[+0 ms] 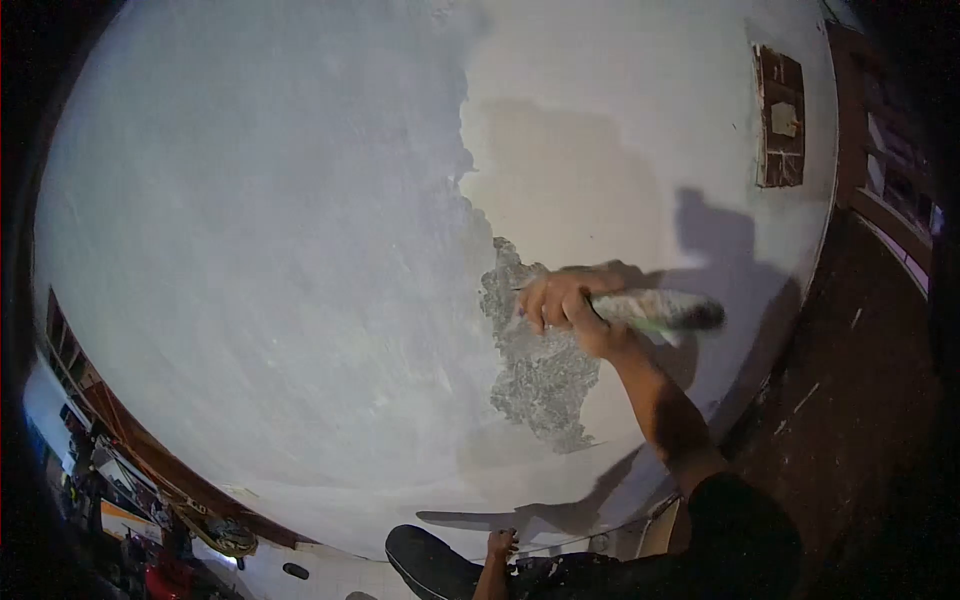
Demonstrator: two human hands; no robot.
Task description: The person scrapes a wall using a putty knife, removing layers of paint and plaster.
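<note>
My right hand (575, 305) is closed around a thick, cylinder-like tool (655, 310) in front of the wall. The tool has a white-spattered body, a dark rounded end pointing right and a green strip beneath. Motion blurs it, and my fingers hide its other end. Right behind the hand lies a rough grey patch (545, 390) in the wall (300, 250). Low in the view, my left hand (502, 545) appears small, its fingers curled, beside a dark rounded shape (430, 562). Whatever its fingers may hold cannot be made out.
An opened electrical box (782, 118) is set in the wall at upper right. A brown floor or panel (850, 330) runs along the right edge. Cluttered gear, including a coiled cord (228, 540) and a red object (168, 578), stands at lower left.
</note>
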